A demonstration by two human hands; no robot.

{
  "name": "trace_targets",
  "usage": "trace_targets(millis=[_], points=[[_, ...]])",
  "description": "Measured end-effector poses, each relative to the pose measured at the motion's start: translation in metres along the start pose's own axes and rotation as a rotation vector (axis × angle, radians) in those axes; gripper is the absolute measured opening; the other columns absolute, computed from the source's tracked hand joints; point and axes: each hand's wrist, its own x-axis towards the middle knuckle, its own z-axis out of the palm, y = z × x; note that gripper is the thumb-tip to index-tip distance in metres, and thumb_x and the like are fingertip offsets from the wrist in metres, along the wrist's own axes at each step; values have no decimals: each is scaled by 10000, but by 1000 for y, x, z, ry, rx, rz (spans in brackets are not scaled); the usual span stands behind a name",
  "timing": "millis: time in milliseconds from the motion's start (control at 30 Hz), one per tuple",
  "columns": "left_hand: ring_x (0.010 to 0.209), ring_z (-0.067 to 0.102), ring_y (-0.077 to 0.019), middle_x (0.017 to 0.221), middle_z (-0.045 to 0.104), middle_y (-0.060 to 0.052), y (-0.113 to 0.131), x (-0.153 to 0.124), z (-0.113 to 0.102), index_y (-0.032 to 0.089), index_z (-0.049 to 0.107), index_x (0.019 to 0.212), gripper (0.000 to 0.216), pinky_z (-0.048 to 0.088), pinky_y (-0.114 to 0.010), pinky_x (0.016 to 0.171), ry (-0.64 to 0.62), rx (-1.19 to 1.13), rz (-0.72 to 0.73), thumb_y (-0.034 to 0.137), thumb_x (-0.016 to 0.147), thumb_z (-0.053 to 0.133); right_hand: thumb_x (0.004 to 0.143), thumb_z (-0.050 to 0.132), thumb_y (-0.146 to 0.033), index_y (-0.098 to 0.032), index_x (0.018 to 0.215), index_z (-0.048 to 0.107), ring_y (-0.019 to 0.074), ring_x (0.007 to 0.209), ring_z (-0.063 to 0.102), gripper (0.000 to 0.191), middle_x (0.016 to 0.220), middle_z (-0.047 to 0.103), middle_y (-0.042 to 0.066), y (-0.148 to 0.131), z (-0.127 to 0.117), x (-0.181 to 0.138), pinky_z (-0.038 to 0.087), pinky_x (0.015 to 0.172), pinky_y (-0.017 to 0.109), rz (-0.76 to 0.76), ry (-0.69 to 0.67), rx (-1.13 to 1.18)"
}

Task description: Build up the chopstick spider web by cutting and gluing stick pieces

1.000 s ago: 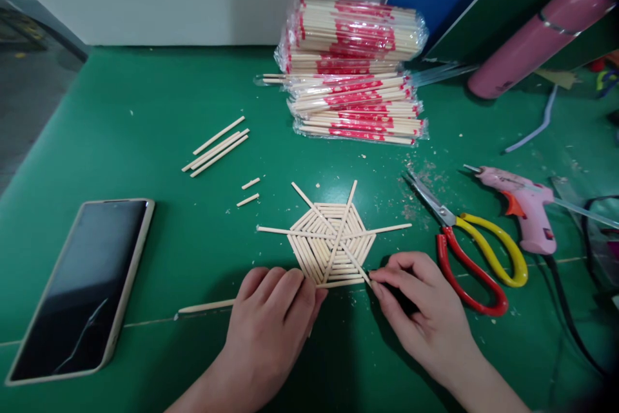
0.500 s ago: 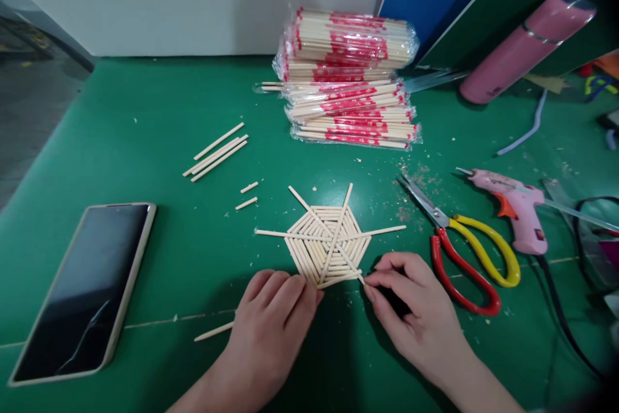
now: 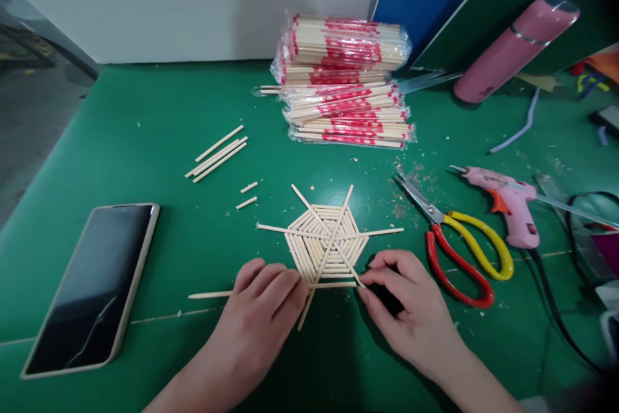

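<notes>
A hexagonal web of chopsticks [image 3: 329, 239] lies flat in front of me, with crossed sticks reaching past its edge as spokes. My left hand [image 3: 271, 303] is closed over a loose chopstick [image 3: 210, 295], whose tapered end sticks out to the left. The other part of this stick runs along the web's lower edge, across two spokes. At the lower right spoke, my right hand [image 3: 403, 303] pinches its end between thumb and fingers, close to the loose stick's right end. The left hand's fingertips are partly hidden.
Cut sticks [image 3: 220, 158] and two short pieces [image 3: 246, 203] lie left. Wrapped chopstick bundles [image 3: 348, 84] are stacked behind. Scissors [image 3: 435, 214], a pink glue gun [image 3: 520, 200] and a pink bottle [image 3: 515, 49] stand or lie right; a phone [image 3: 91, 284] lies left.
The loose chopstick has turned from slanted to nearly level along the web's lower edge. My left hand has shifted slightly left, uncovering the lower left spoke. The right hand keeps its pinch.
</notes>
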Motion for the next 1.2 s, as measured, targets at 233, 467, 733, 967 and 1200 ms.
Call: trace_targets(millis=[233,467,733,967,1200], points=[[748,518,-140,780,595,-18,3,3,3,171,582,871,270,326,-330,760,9,-8,-18,183,895,314,723,548,-172,-189,811,615,169,796,521,111,848,520,54,0,0,0,457,668,312,4,-8,0],[709,523,-130,737,600,-10,7,8,1,176,601,814,279,358,-309,718,63,-1,-35,181,885,331,726,541,-186,-195,802,620,169,783,534,110,836,536,53,0,1,0,462,659,309,3,2,-16],[707,505,-151,737,584,-31,8,9,4,147,595,823,201,377,-304,665,63,-65,-53,142,854,396,730,547,-188,-203,769,622,161,755,530,86,819,537,44,0,3,2,453,646,300,10,19,-37],[732,482,-158,748,569,-38,10,10,7,144,585,790,155,389,-300,667,89,-85,-91,113,831,438,734,548,-174,-212,785,628,165,771,516,102,836,520,45,0,2,1,446,655,310,3,1,-26],[730,477,-146,771,567,-32,10,11,7,158,590,833,142,400,-289,668,85,-178,-150,129,831,451,736,548,-168,-209,794,630,163,768,514,109,831,517,46,1,3,1,443,648,303,-6,11,-16]])
